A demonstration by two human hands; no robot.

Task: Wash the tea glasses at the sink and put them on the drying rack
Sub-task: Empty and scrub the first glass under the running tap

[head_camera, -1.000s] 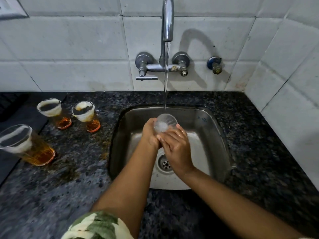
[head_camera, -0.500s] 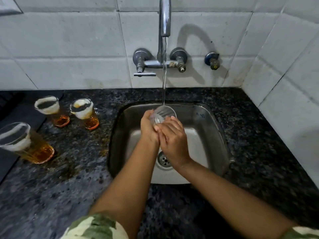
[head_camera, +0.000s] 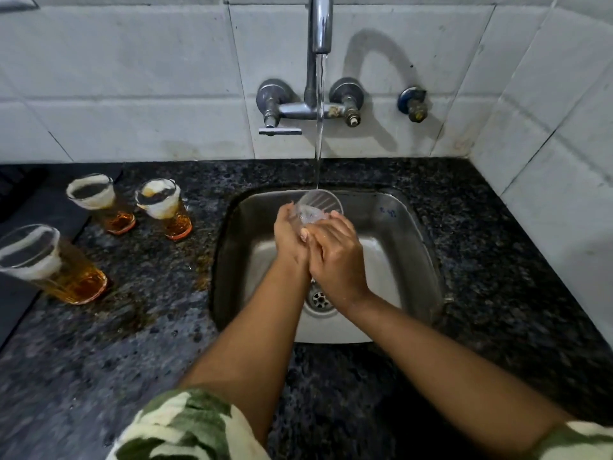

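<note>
A clear tea glass [head_camera: 316, 207] is held over the steel sink [head_camera: 408, 247], its mouth tilted up under the running water. My left hand [head_camera: 290, 235] grips it from the left and my right hand [head_camera: 336, 252] wraps its base from the right. Three used tea glasses with amber tea and white foam stand on the dark counter at the left: one far left [head_camera: 99, 204], one nearer the sink [head_camera: 166, 209], one closest to me [head_camera: 49, 263]. No drying rack is in view.
The tap [head_camera: 320, 24] on the tiled wall pours a thin stream [head_camera: 319, 127] into the glass. A lever handle [head_camera: 280, 130] sticks out below the left valve. A dark mat [head_camera: 20, 293] lies at the left edge. Tiled wall closes off the right side.
Both hands have kept the glass under the stream, shifting it slightly and turning its mouth more upward. The three glasses on the counter stayed put.
</note>
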